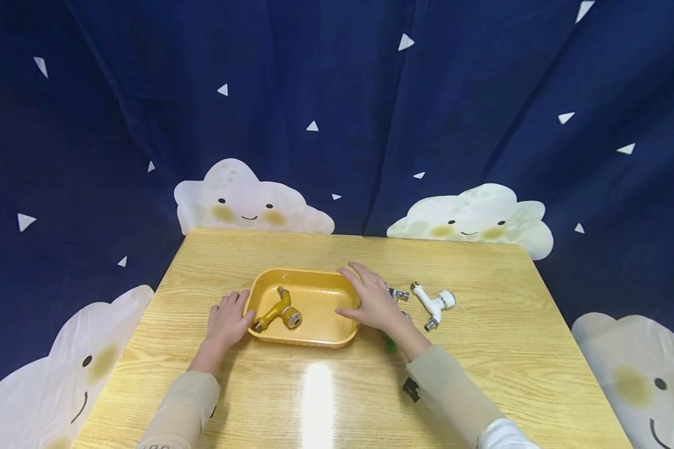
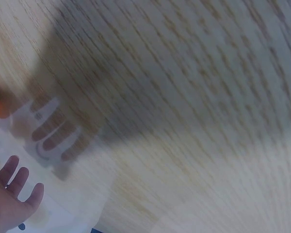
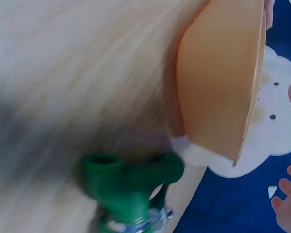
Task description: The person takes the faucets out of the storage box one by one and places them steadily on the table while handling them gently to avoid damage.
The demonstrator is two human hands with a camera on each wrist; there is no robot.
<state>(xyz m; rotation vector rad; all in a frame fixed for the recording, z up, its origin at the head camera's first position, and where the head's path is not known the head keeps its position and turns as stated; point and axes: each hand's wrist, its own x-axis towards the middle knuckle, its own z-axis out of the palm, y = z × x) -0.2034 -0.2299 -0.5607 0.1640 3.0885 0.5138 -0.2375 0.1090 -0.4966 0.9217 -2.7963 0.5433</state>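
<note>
A yellow-orange plastic tray (image 1: pixel 317 315) with rounded corners sits on the table, and a yellow tap (image 1: pixel 279 307) lies in its left half. My left hand (image 1: pixel 228 319) is at the tray's left end, thumb and fingertips right at the rim, fingers loosely extended. At the opposite end, my right hand (image 1: pixel 375 300) spreads its fingers and thumb over the right rim. Just right of that hand lie a chrome tap (image 1: pixel 399 293), partly hidden by it, and a white tap (image 1: pixel 434 305). A green tap (image 3: pixel 128 189) shows large in the right wrist view; my right forearm mostly covers it in the head view.
The light wooden table (image 1: pixel 258 399) carries everything. A dark blue curtain (image 1: pixel 337 75) with white triangles and smiling clouds hangs behind and beside it. A small black object (image 1: pixel 411 389) shows at the right sleeve.
</note>
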